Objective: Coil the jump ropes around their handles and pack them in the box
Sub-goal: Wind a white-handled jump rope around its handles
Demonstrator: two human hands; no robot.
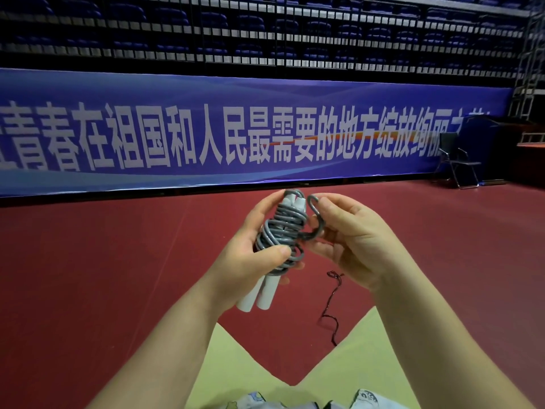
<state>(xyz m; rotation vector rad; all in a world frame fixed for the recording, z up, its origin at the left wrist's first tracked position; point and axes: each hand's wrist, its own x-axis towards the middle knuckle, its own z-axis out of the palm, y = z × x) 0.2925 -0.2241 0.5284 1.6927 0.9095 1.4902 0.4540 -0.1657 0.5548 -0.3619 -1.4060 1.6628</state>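
A grey jump rope (283, 228) is coiled in many turns around its two white handles (259, 293), which lie side by side. My left hand (250, 255) grips the bundle, thumb pressed across the coils. My right hand (351, 240) pinches the last loose loop of the grey rope (315, 214) just right of the bundle's top. The handles' lower ends stick out below my left hand. No box is in view.
A thin dark cord (331, 302) lies on the red floor (103, 276) below my right hand. A blue banner (236, 134) runs along the wall ahead. A folding chair (457, 160) stands at the far right. My pale-green trouser legs (236, 364) fill the bottom.
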